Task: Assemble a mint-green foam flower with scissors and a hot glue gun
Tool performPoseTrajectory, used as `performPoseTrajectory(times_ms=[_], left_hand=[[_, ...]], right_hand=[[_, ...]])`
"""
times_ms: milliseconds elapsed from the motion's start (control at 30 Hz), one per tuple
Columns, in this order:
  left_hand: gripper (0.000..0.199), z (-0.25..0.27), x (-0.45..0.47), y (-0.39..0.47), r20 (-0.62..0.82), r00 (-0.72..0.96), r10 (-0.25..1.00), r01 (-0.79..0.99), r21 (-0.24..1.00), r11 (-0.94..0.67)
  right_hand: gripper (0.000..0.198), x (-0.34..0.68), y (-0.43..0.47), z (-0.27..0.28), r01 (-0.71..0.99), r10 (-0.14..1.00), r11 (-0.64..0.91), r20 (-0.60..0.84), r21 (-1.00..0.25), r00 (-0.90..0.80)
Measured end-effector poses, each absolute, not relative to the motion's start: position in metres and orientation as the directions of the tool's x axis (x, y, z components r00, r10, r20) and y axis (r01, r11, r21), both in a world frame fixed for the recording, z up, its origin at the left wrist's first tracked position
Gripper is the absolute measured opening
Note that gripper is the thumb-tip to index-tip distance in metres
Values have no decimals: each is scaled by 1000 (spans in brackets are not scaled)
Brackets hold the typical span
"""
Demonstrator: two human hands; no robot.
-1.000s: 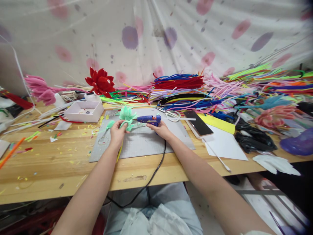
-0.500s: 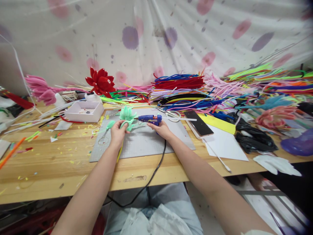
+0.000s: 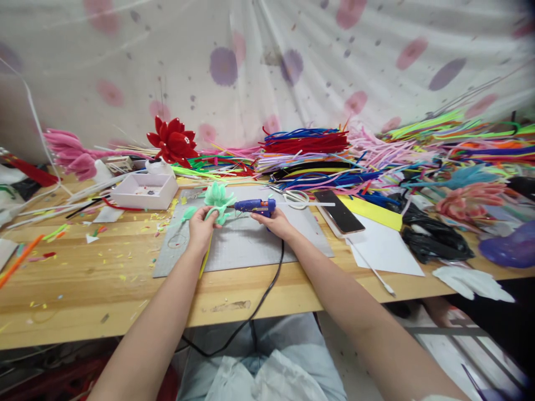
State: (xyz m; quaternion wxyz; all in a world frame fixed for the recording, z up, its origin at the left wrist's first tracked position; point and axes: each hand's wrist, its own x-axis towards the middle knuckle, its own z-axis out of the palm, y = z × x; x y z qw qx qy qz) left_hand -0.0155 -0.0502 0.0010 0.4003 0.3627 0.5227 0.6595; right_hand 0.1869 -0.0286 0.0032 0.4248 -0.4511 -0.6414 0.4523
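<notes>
Left hand [image 3: 201,225]: grip narrow, pinching mint-green flower [image 3: 217,194] near its lower petals, above grey mat [image 3: 251,248] on wooden desk [image 3: 100,289]. Yellow strip [image 3: 204,263] shows below left hand. Right hand [image 3: 277,222]: grip wrapped round handle of blue glue gun [image 3: 251,206], nozzle pointing left at flower; whether tip touches petals, cannot tell. White glue stick [image 3: 307,204] juts from gun's rear toward phone [image 3: 340,213]. Black cord [image 3: 267,291] hangs from gun over desk's front edge. Scissors [image 3: 285,193] lie just behind gun. White box [image 3: 156,199] stands left of mat, red flower [image 3: 172,139] behind it.
</notes>
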Motion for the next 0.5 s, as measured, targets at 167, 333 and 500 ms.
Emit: performPoseTrajectory(times_ms=[167,333,500], left_hand=[[31,-1,-16,-49,64,-411,910,-147,980,-135],[31,-2,-16,-49,68,-416,907,-132,982,-134],[32,-1,-16,-50,76,-407,910,-133,981,-141]], right_hand=[[43,187,-29,4,219,970,187,146,-957,-192],[44,186,-30,3,220,963,205,157,-954,-217],[45,186,-28,0,215,959,233,188,-949,-210]])
